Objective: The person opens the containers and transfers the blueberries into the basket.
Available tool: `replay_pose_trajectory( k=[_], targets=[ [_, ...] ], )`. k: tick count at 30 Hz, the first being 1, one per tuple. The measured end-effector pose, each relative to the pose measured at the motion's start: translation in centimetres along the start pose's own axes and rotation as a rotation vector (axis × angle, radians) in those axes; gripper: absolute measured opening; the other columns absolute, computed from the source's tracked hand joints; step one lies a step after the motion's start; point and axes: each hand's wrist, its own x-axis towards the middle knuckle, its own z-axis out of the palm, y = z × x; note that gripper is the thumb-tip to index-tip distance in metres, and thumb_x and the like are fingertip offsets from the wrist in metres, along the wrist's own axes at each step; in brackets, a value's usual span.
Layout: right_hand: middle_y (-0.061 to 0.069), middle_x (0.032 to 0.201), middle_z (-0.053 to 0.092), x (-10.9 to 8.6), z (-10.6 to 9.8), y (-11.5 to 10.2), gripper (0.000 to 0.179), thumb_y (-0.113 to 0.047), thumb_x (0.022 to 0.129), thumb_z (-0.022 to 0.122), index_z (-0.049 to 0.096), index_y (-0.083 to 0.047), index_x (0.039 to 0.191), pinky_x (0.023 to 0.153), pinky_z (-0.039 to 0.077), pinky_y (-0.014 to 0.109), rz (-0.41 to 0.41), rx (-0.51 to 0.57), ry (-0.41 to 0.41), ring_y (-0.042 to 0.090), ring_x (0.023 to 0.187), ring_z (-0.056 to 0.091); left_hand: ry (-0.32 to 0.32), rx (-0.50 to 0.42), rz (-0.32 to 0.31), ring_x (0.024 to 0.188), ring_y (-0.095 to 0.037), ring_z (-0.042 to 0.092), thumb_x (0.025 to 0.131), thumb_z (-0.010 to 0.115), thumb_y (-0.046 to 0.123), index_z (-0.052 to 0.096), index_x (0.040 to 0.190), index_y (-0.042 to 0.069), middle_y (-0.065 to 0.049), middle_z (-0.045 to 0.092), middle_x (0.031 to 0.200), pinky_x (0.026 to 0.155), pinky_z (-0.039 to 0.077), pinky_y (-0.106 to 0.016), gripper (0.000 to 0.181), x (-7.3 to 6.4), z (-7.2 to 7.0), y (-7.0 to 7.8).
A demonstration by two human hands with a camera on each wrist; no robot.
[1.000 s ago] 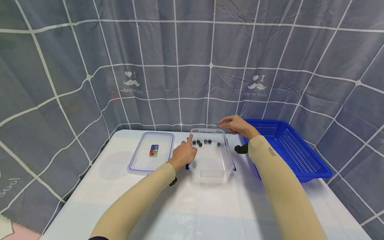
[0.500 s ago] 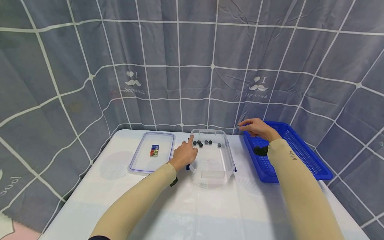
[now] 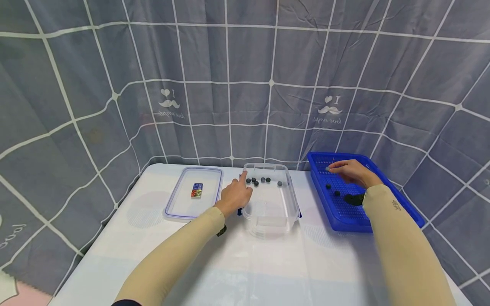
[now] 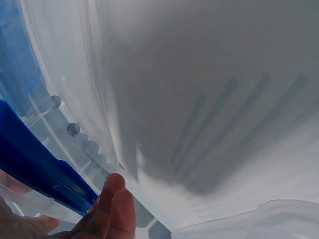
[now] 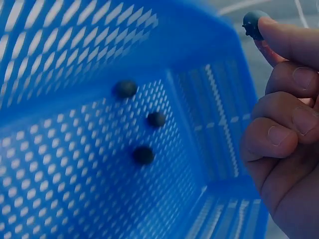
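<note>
My right hand (image 3: pixel 352 172) pinches a blueberry (image 5: pixel 254 25) between thumb and index finger, over the blue basket (image 3: pixel 398 208). In the right wrist view, three dark blueberries lie apart on the basket's perforated floor, one of them a blueberry (image 5: pixel 143 155) nearest the hand's shadow. My left hand (image 3: pixel 234 196) holds the left side of the clear plastic container (image 3: pixel 268 212), by its blue latch (image 4: pixel 45 169). Several blueberries (image 3: pixel 263 180) sit toward the far end inside that container. Part of the left hand is out of the left wrist view.
Left of the container lies its clear lid (image 3: pixel 183 204) with a blue seal and a small colourful label (image 3: pixel 197 191). A grey checked curtain (image 3: pixel 245 106) rises behind the white table (image 3: pixel 214 263).
My right hand has carried the blueberry rightward from above the container's far edge to over the blue basket. The left hand has stayed at the container's side.
</note>
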Motion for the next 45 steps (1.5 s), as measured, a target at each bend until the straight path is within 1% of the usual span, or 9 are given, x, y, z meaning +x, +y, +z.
replay_pose_trajectory(
  k=[5,10,16,21,25,29,35,38,45],
  targets=[
    [-0.011,0.056,0.038,-0.2,-0.4,2.2,0.054,-0.024,0.099,0.064,0.05,0.008,0.141,0.051,0.033,0.026,0.03,0.034,-0.003,0.006,0.048,0.033,-0.003,0.004,-0.001,0.088,-0.034,0.066,0.103,0.041,0.034,0.02,0.162,0.021,-0.023,0.054,0.141,0.079,0.052,-0.05,0.064,0.0,0.0,-0.1],
    [-0.01,0.057,0.038,-0.7,-0.5,3.8,0.056,-0.022,0.1,0.061,0.047,0.01,0.143,0.051,0.034,0.026,0.082,0.015,-0.022,0.006,0.049,0.033,-0.004,0.003,-0.001,0.083,-0.032,0.064,0.103,0.041,0.034,0.02,0.162,0.021,-0.024,0.054,0.14,0.076,0.052,-0.05,0.064,0.1,0.1,-0.1],
    [-0.01,0.058,0.039,-1.2,-0.6,4.9,0.053,-0.023,0.1,0.061,0.051,0.012,0.138,0.051,0.034,0.026,0.119,-0.027,-0.044,0.005,0.05,0.035,-0.002,-0.001,-0.001,0.082,-0.032,0.064,0.103,0.041,0.034,0.02,0.162,0.021,-0.024,0.054,0.141,0.077,0.052,-0.05,0.064,0.0,0.0,0.1],
    [-0.01,0.057,0.04,-1.3,-0.7,5.7,0.046,-0.022,0.099,0.062,0.058,0.012,0.13,0.051,0.034,0.026,0.117,-0.047,-0.039,0.006,0.051,0.035,-0.006,-0.008,0.002,0.084,-0.033,0.064,0.103,0.041,0.034,0.02,0.162,0.021,-0.024,0.053,0.141,0.078,0.052,-0.05,0.064,-0.1,-0.2,0.1],
    [-0.01,0.059,0.038,-1.4,-0.5,6.0,0.046,-0.022,0.098,0.063,0.058,0.011,0.13,0.05,0.034,0.025,0.116,-0.05,-0.037,0.007,0.051,0.035,-0.012,-0.01,-0.002,0.085,-0.033,0.065,0.103,0.041,0.034,0.02,0.162,0.021,-0.024,0.053,0.141,0.078,0.052,-0.05,0.064,-0.1,-0.1,0.1],
    [-0.009,0.06,0.041,-1.2,-0.1,5.1,0.051,-0.023,0.099,0.063,0.054,0.012,0.135,0.05,0.035,0.026,0.099,-0.066,-0.035,0.007,0.05,0.036,-0.002,-0.005,-0.005,0.09,-0.034,0.066,0.103,0.042,0.034,0.021,0.162,0.021,-0.023,0.054,0.141,0.08,0.052,-0.05,0.064,0.0,0.0,0.0],
    [-0.01,0.057,0.039,-0.2,0.5,2.5,0.055,-0.024,0.099,0.063,0.05,0.011,0.14,0.05,0.033,0.026,0.044,-0.067,-0.028,0.006,0.048,0.034,0.007,0.002,-0.001,0.092,-0.035,0.067,0.102,0.042,0.033,0.021,0.162,0.02,-0.024,0.054,0.14,0.079,0.053,-0.051,0.064,-0.1,-0.1,0.1],
    [-0.011,0.056,0.038,0.4,1.0,1.1,0.055,-0.026,0.099,0.063,0.052,0.008,0.14,0.05,0.033,0.026,0.017,-0.059,-0.026,0.006,0.047,0.033,0.006,0.004,0.001,0.09,-0.035,0.066,0.102,0.042,0.033,0.021,0.162,0.02,-0.024,0.055,0.14,0.078,0.053,-0.05,0.064,-0.1,-0.1,0.1],
    [-0.01,0.055,0.037,1.6,2.6,-1.7,0.047,-0.028,0.1,0.063,0.058,0.002,0.137,0.049,0.032,0.026,-0.041,-0.089,-0.018,0.008,0.045,0.031,-0.002,0.002,0.0,0.089,-0.034,0.066,0.102,0.041,0.033,0.021,0.162,0.02,-0.024,0.055,0.139,0.077,0.053,-0.05,0.064,0.0,-0.1,0.0]
  ],
)
